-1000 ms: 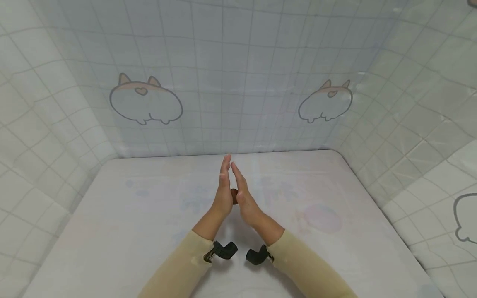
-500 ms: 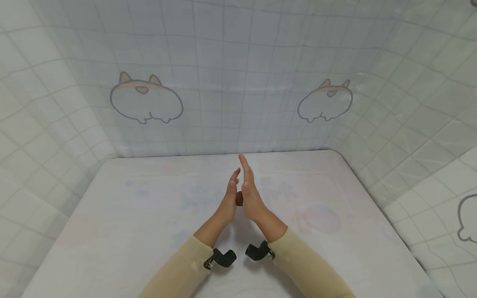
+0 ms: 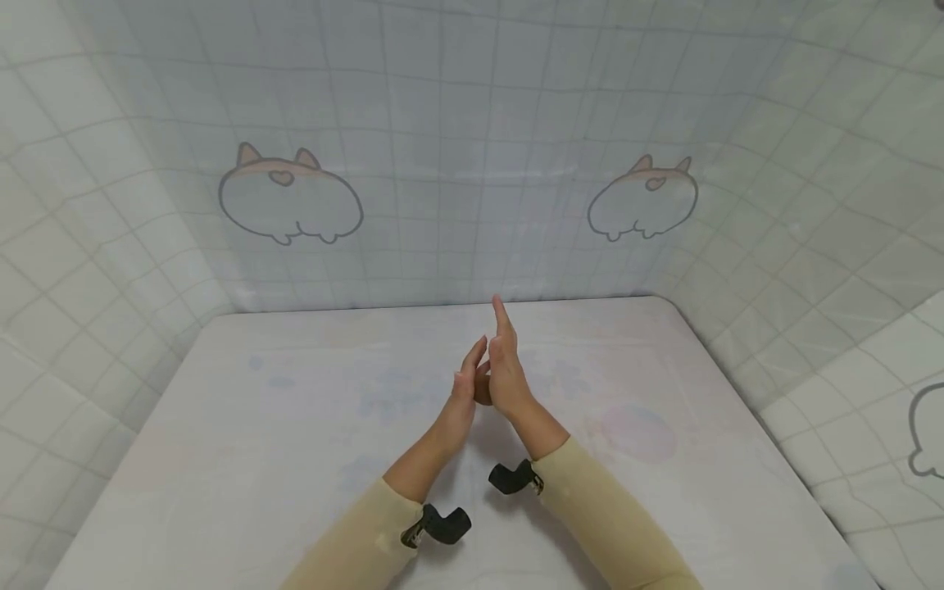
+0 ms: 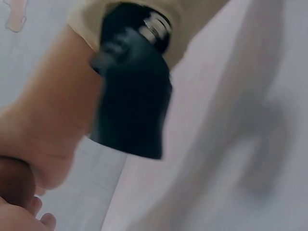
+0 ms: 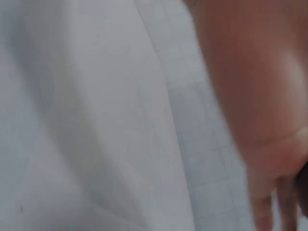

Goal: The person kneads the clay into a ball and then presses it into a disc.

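In the head view a small brown ball (image 3: 483,391) lies pressed between my two palms, above the table. My left hand (image 3: 459,407) touches it from the left, fingers mostly straight. From the right, my right hand (image 3: 509,383) presses against it with straight fingers that reach farther forward than the left ones. Most of the ball is covered by the palms. The left wrist view shows the brown ball (image 4: 17,182) held between both palms at the left edge. Only a dark sliver of it appears at the right edge of the right wrist view, beside the blurred palm (image 5: 264,106).
A white table (image 3: 258,459) with faint coloured prints spreads under the hands. Behind it hangs a gridded sheet (image 3: 472,164) with cartoon animal outlines; similar sheets line both sides. A black wrist camera mount (image 3: 446,524) sits on the left sleeve, another black mount (image 3: 509,478) on the right.
My right hand has slid forward and a little right, while the left has drawn back against it. The ball, still between the palms, has shifted slightly right.
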Available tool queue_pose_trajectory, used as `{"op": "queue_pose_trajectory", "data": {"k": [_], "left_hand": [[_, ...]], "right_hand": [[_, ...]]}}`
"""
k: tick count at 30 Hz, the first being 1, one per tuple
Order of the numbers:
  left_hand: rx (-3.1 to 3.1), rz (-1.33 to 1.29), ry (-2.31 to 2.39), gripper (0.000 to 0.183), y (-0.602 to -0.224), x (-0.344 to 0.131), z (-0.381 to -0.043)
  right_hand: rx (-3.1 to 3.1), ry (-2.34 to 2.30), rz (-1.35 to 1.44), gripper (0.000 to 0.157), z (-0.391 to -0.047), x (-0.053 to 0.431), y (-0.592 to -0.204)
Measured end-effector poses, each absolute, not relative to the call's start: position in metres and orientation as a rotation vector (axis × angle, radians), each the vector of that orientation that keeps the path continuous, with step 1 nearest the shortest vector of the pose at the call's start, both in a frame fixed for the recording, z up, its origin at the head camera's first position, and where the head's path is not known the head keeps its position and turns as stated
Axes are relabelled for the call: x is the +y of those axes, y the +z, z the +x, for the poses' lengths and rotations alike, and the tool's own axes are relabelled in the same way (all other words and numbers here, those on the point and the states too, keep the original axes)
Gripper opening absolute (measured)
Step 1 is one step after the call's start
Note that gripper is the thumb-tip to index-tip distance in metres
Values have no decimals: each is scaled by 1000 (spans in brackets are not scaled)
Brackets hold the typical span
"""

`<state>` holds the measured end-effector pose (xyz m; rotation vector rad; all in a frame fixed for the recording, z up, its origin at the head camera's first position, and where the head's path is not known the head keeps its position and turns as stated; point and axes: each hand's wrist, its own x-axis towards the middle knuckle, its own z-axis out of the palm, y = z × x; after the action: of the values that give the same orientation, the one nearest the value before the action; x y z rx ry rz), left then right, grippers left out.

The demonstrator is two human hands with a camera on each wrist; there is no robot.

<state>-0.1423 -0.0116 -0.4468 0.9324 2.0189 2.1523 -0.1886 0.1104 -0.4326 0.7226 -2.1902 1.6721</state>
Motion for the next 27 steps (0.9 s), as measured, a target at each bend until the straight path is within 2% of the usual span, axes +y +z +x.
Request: {"op": "queue_pose_trajectory", "data": {"k": [8,14,22,27], "left_hand": [[1950,984,2244,89,-440,-14,-144],[1980,1021,2314,87,-432,-16,-146],[2200,886,2280,94,-430,-14,-153],[2354,750,2219,95,-430,-15,-160]], "right_hand": [[-2251,1628,776,96,-191,110,-444],[-2271,1819,869,94,-184,108,-450],[-2277,1722,957,92,-179,105,-450],[-2115,1731,1141,95,-179,101,-455]]}}
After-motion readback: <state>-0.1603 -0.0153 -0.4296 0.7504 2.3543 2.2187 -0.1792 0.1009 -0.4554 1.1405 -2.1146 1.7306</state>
